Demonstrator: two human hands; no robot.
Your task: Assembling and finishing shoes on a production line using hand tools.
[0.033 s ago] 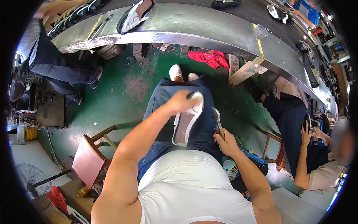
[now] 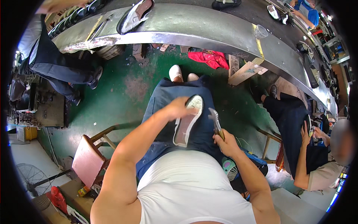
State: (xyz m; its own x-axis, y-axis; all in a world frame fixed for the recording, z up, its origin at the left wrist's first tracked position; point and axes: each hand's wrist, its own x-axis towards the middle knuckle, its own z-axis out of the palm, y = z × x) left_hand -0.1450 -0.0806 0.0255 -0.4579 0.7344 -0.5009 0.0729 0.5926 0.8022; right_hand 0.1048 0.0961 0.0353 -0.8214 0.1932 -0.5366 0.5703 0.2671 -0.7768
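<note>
An unfinished shoe (image 2: pixel 184 130), underside up with a brown insole and a pale, ragged edge, lies lengthwise on my lap. Its toe points away from me. My left hand (image 2: pixel 178 109) reaches over its left side near the forefoot, fingers bent onto the underside and somewhat blurred. In my right hand (image 2: pixel 226 142), just right of the shoe, is a pair of lasting pincers (image 2: pixel 215 118) with a hooked metal head and a brownish handle. The head is raised and apart from the shoe.
A metal-topped bench (image 2: pixel 186 18) curves across the front, with another shoe (image 2: pixel 136 16) and a clear cup (image 2: pixel 260 31) on it. A pink-seated chair (image 2: pixel 87 160) stands left. Co-workers are at both sides; the right one (image 2: pixel 317 156) handles a tool. Red cloth (image 2: pixel 209 59) lies under the bench.
My left hand has shifted slightly left and toward me, showing more of the shoe's toe. The pincers' head has swung slightly to the left.
</note>
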